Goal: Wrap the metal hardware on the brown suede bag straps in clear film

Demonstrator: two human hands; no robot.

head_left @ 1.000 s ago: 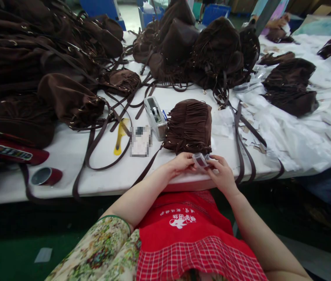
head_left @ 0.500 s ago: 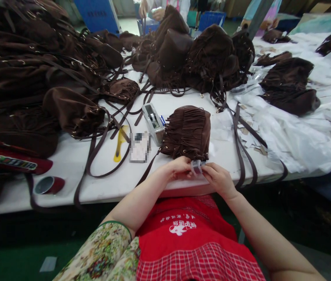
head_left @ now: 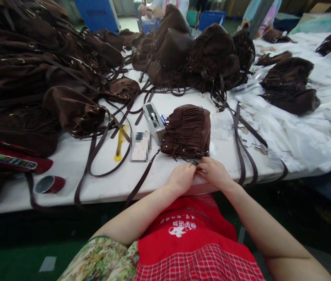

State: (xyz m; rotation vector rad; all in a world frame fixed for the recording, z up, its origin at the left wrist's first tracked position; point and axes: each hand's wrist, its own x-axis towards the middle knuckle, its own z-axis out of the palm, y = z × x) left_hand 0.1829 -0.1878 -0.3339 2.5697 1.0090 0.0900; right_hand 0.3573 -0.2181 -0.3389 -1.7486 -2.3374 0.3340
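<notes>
A brown fringed handbag [head_left: 186, 130] lies on the table before me, its gathered opening toward my body. Just below that opening, my left hand [head_left: 183, 177] and my right hand [head_left: 214, 171] meet with fingers closed together. Between the fingertips a small dark piece [head_left: 194, 162] shows, mostly covered, and I cannot make out what it is. One brown strap [head_left: 143, 177] runs from the bag's left side over the table edge. Left of the bag stands a clear plastic box [head_left: 153, 121] with small items in it.
A yellow comb [head_left: 120, 144] and a blurred-out flat item [head_left: 141, 146] lie to the left. Farther left are a red cup [head_left: 50, 184] and a red thermos [head_left: 16, 158]. Heaps of brown bags [head_left: 171, 50] fill the back; white wrapping [head_left: 300, 136] covers the right. A person [head_left: 153, 9] stands across.
Both hands have drawn together and turned more over the small piece. The translucent bit seen between them before is now hidden. The strap at the bag's left has shifted slightly left.
</notes>
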